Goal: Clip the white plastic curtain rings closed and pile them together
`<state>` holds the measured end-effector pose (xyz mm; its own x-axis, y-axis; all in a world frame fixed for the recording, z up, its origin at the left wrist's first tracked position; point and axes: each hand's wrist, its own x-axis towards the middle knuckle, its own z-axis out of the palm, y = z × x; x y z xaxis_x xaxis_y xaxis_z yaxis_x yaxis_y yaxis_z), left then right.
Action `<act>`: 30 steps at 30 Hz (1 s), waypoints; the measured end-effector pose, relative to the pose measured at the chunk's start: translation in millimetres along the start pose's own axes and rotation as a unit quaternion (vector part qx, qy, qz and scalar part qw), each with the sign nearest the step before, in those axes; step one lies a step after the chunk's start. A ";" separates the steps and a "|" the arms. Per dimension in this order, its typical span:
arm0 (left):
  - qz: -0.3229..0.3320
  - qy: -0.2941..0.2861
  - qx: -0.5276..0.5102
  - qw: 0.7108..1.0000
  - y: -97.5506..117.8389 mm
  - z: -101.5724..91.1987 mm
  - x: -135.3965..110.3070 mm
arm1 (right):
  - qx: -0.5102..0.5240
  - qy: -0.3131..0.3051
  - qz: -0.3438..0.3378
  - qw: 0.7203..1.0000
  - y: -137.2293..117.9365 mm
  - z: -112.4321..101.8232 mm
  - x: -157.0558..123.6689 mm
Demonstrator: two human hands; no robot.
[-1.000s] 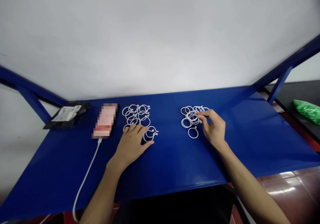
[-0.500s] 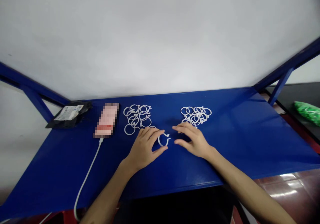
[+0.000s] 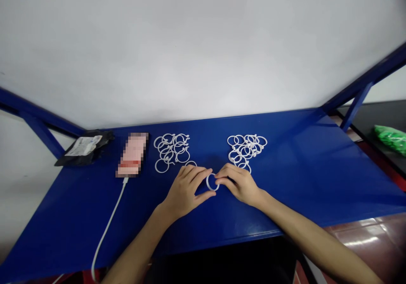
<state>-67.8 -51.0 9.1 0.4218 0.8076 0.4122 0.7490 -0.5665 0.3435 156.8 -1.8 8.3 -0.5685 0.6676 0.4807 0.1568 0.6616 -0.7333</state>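
Note:
A white plastic snap ring (image 3: 207,184) is between my two hands over the blue table. My left hand (image 3: 184,190) is curved around it, index fingertip at its top and thumb at its lower edge. The fingers and thumb of my right hand (image 3: 240,185) pinch its right side, covering the clasp. Beyond my left hand lies a group of similar white rings (image 3: 162,172), several with their ends apart. Another group of white rings (image 3: 245,155) lies past my right hand; those whose clasps show look closed.
A phone (image 3: 131,155) with a white charging cable (image 3: 109,222) lies on the left of the blue table (image 3: 301,170). Near the left frame bar is a black plastic package (image 3: 84,146). A white wall rises behind. Green bagged material (image 3: 391,138) sits on a dark surface at far right.
My right hand has moved left and closed on the ring's clasp side. The ring's ends stood apart before; now it looks round, its clasp hidden by my fingers. The view has shifted slightly.

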 end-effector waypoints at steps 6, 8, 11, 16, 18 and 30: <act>-0.113 -0.039 0.079 0.990 -23.1 -9.1 -4.7 | -0.071 0.143 0.052 0.986 6.4 -35.8 2.3; -0.136 -0.059 0.091 0.985 -29.3 -12.0 -6.0 | -0.096 0.196 0.076 0.973 10.2 -48.9 2.0; -0.152 -0.078 0.100 0.980 -33.4 -13.6 -7.1 | -0.114 0.263 0.104 0.952 16.3 -61.6 2.2; -0.149 -0.072 0.100 0.981 -32.7 -12.7 -6.7 | -0.169 0.245 0.109 0.949 24.4 -64.8 5.4; -0.149 -0.063 0.090 0.983 -31.9 -13.0 -5.9 | -0.196 0.206 0.088 0.955 26.7 -62.9 6.5; -0.093 -0.013 0.022 0.995 -0.9 2.6 2.2 | -0.182 0.061 0.006 0.981 14.2 -36.4 1.4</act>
<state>-66.2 -48.3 7.5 0.2870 0.9019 0.3229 0.8370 -0.4000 0.3733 187.6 21.0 16.0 -0.4679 0.6973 0.5430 0.4538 0.7168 -0.5294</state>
